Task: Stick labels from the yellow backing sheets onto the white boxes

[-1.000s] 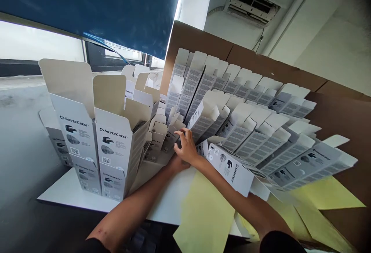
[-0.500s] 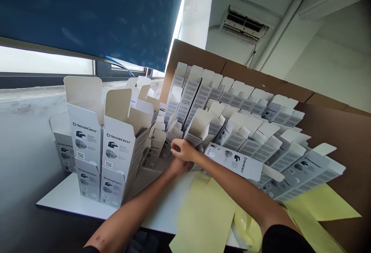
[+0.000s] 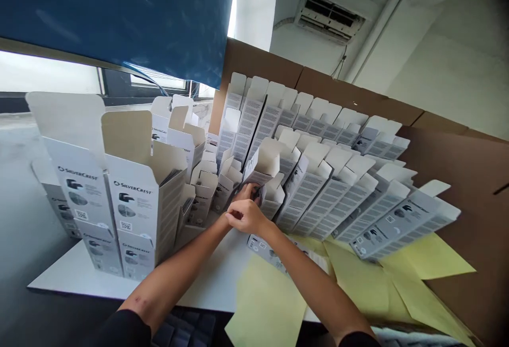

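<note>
My right hand (image 3: 246, 214) is curled in front of an open white and grey carton (image 3: 263, 167) in the middle of the table, fingers closed near the carton's base. My left hand (image 3: 241, 193) is mostly hidden behind the right one, its fingertips touching the same carton. Rows of leaning open cartons (image 3: 350, 188) fan out to the right of it. A flat carton (image 3: 270, 249) lies on the table under my right forearm.
Upright SilverCrest cartons (image 3: 131, 204) stand at the left on a white board (image 3: 71, 278). Yellow paper sheets (image 3: 270, 304) cover the near right. Brown cardboard walls (image 3: 457, 166) rise behind and to the right. A blue blind (image 3: 119, 12) hangs above.
Both hands have drawn together at the base of the middle carton. The carton that lay across my right forearm now lies flat on the table. The view shifted slightly left.
</note>
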Demonstrator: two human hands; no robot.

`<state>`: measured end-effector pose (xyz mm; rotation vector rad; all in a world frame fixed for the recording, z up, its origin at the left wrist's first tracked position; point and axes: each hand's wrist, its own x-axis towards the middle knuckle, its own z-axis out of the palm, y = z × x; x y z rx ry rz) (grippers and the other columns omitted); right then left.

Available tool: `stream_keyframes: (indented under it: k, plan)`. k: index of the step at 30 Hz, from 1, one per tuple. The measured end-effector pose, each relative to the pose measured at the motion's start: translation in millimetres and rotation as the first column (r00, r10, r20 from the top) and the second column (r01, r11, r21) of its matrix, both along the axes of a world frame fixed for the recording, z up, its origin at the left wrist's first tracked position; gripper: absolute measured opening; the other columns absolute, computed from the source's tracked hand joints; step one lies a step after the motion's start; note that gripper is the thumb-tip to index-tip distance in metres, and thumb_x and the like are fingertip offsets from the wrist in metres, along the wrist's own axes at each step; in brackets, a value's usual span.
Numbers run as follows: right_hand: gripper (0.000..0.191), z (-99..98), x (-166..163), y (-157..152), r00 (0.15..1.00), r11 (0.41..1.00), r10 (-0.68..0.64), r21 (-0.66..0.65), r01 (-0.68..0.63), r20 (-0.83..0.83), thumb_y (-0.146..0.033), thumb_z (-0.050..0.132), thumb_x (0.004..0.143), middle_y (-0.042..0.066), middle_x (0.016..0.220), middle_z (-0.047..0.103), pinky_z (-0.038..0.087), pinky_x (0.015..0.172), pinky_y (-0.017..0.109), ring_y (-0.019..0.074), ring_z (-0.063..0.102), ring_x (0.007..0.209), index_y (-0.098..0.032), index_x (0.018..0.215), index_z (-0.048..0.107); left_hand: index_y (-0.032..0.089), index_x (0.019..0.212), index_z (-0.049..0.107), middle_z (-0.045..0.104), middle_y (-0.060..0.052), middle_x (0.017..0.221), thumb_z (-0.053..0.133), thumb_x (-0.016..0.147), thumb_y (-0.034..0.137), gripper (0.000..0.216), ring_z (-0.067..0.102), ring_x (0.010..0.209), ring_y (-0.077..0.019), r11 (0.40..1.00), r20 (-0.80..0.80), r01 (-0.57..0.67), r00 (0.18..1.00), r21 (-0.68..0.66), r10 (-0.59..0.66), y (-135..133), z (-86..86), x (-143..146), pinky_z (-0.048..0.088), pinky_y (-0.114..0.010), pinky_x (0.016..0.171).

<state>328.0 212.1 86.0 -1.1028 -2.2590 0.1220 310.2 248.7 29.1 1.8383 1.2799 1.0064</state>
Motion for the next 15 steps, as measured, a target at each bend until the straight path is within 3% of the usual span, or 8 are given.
stream_keyframes:
  k: [5, 8, 12, 15]
  plan:
    - [0.017, 1.2, 13, -22, 0.986, 0.989, -0.112, 0.083, 0.123, -0.124, -0.024, 0.052, 0.087, -0.001, 0.066, 0.059, 0.043, 0.064, 0.028, 0.0152, 0.053, 0.062, -0.023, 0.070, 0.055, 0.020, 0.122, 0.063, 0.064, -0.009, 0.124, 0.060, 0.099, 0.037, 0.029, 0.065, 0.103, -0.0216, 0.972, 0.023, 0.160, 0.986, 0.170, -0.167, 31, 20.9, -24, 0.058, -0.040, 0.088]
    - [0.020, 4.4, 29, -39, 0.963, 0.972, -0.195, 0.097, 0.216, -0.185, -0.024, 0.050, 0.089, -0.001, 0.065, 0.054, 0.041, 0.062, 0.028, 0.0151, 0.050, 0.061, -0.023, 0.070, 0.053, 0.018, 0.130, 0.057, 0.065, -0.008, 0.118, 0.064, 0.097, 0.031, 0.036, 0.067, 0.097, -0.0207, 0.941, 0.015, 0.237, 0.969, 0.241, -0.247, 53, 32.7, -33, 0.058, -0.040, 0.087]
    - [0.015, -0.7, 51, -69, 0.933, 0.947, -0.297, 0.062, 0.315, -0.206, -0.022, 0.053, 0.089, 0.000, 0.073, 0.054, 0.043, 0.062, 0.028, 0.0157, 0.053, 0.066, -0.023, 0.074, 0.057, 0.023, 0.138, 0.048, 0.066, -0.004, 0.110, 0.069, 0.088, 0.017, 0.055, 0.067, 0.089, -0.0187, 0.930, 0.016, 0.244, 0.966, 0.273, -0.258, 63, 35.4, -28, 0.055, -0.035, 0.086]
    - [0.009, -11.6, 65, -95, 0.912, 0.927, -0.359, 0.038, 0.373, -0.197, -0.021, 0.056, 0.087, 0.002, 0.084, 0.059, 0.048, 0.071, 0.030, 0.0182, 0.061, 0.078, -0.023, 0.080, 0.061, 0.019, 0.137, 0.050, 0.066, -0.006, 0.111, 0.068, 0.090, 0.021, 0.050, 0.067, 0.093, -0.0207, 0.931, 0.033, 0.241, 0.965, 0.276, -0.260, 67, 35.5, -19, 0.056, -0.039, 0.087]
